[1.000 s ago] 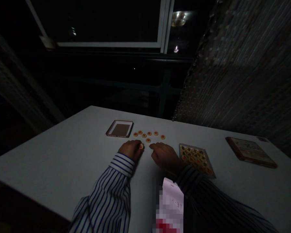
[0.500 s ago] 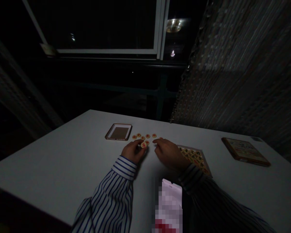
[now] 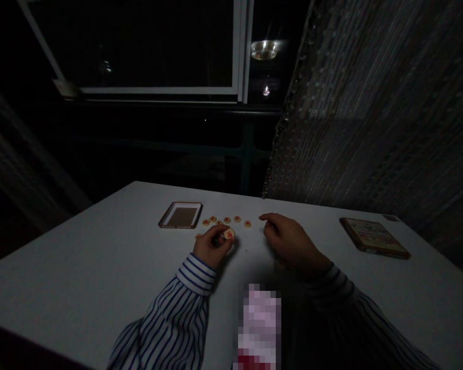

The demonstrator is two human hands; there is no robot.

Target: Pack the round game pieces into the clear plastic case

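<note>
My left hand (image 3: pixel 212 246) is closed, pinching a round xiangqi piece (image 3: pixel 229 234) with a red character between thumb and forefinger. Just beyond it lie several loose xiangqi pieces (image 3: pixel 227 220), flat on the white table (image 3: pixel 111 257). Another piece (image 3: pixel 198 236) is partly covered by the left hand's edge. Off to the right, my right hand (image 3: pixel 291 244) hovers with its index finger stretched out to the left and the others bent; nothing shows in it. The closest piece (image 3: pixel 247 224) to that fingertip lies apart from it.
A shallow open box part (image 3: pixel 180 215) rests at the back left. Toward the right lies a flat box with a printed top (image 3: pixel 374 237). A blurred-out phone-like object (image 3: pixel 259 324) is at the near edge. Bead curtains (image 3: pixel 351 103) hang behind the table's right side.
My right hand has drawn away to the right, and a piece now lies where its fingertip was. The tray of pieces beside it is no longer visible. The view has shifted slightly.
</note>
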